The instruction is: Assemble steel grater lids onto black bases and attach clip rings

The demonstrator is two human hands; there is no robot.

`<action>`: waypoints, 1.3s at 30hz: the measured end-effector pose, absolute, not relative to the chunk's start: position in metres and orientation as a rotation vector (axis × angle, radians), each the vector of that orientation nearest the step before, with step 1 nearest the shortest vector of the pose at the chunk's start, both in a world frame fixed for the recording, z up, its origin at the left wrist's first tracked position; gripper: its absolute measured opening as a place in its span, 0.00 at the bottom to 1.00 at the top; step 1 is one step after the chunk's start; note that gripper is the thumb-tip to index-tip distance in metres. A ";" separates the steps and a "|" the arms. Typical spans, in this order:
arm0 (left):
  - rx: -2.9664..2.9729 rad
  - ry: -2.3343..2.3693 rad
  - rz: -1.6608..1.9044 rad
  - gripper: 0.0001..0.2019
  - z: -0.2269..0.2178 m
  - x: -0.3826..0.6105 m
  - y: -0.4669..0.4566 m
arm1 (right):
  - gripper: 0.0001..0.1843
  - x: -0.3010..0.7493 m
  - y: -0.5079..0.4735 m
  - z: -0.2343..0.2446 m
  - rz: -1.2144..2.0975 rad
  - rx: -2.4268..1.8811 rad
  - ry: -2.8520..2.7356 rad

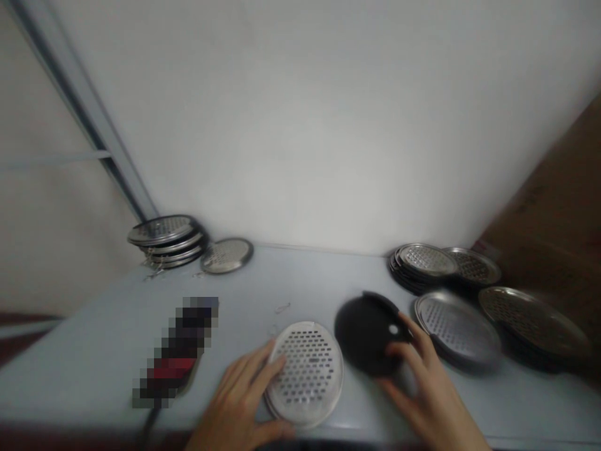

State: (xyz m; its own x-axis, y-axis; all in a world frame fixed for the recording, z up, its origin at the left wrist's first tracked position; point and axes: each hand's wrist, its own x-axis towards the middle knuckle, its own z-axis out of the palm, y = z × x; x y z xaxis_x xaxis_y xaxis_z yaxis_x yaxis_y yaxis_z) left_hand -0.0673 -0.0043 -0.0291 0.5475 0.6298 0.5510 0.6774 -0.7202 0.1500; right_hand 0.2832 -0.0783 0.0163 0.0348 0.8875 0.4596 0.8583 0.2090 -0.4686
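Note:
A round perforated metal disc (307,376) with rows of slots is at the front of the table. My left hand (248,398) grips it by its left rim, fingers on the upper left edge and thumb at the lower edge. Just right of it, my right hand (417,376) holds a round black disc (364,335) with a small pale spot near its right side. The fingers curl round its right edge, and this disc is blurred. A thin wire loop (282,307) lies on the table behind the metal disc.
On the grey table (300,282), a stack of perforated discs (166,241) stands at the back left, beside a single disc (228,255). More stacked discs (429,260) and loose ones (455,329) are at the right. A pixelated object (176,354) lies left; a brown carton (554,238) stands right.

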 end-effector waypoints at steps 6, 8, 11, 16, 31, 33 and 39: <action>-2.748 -1.143 -1.005 0.46 -0.034 -0.062 -0.006 | 0.18 0.251 -0.094 -0.003 0.294 -1.537 -1.984; -2.769 -1.192 -1.039 0.44 -0.037 -0.060 -0.007 | 0.18 0.246 -0.092 -0.017 0.335 -1.510 -2.020; -2.840 -1.279 -1.023 0.42 -0.037 -0.055 -0.007 | 0.30 0.250 -0.087 -0.036 0.365 -1.431 -2.037; -2.922 -1.267 -1.086 0.46 -0.030 -0.038 -0.004 | 0.46 0.255 -0.083 -0.044 0.343 -1.320 -1.935; -3.280 -1.535 -1.585 0.38 0.022 -0.007 -0.012 | 0.17 0.273 -0.067 -0.010 0.079 -1.267 -1.554; -3.330 -1.453 -1.523 0.35 0.032 -0.001 -0.008 | 0.13 0.266 -0.047 0.012 0.187 -1.392 -1.373; -2.746 -1.763 -1.066 0.16 0.034 -0.003 0.054 | 0.19 0.258 0.048 0.049 0.663 -1.429 -1.646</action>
State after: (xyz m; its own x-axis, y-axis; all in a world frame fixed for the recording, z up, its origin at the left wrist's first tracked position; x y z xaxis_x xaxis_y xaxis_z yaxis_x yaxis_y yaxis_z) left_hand -0.0030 0.0536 0.0338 0.2950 0.8936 0.3385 0.7151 -0.4414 0.5420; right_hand 0.2583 0.0481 0.0490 -0.0006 0.9688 0.2478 0.5266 0.2110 -0.8235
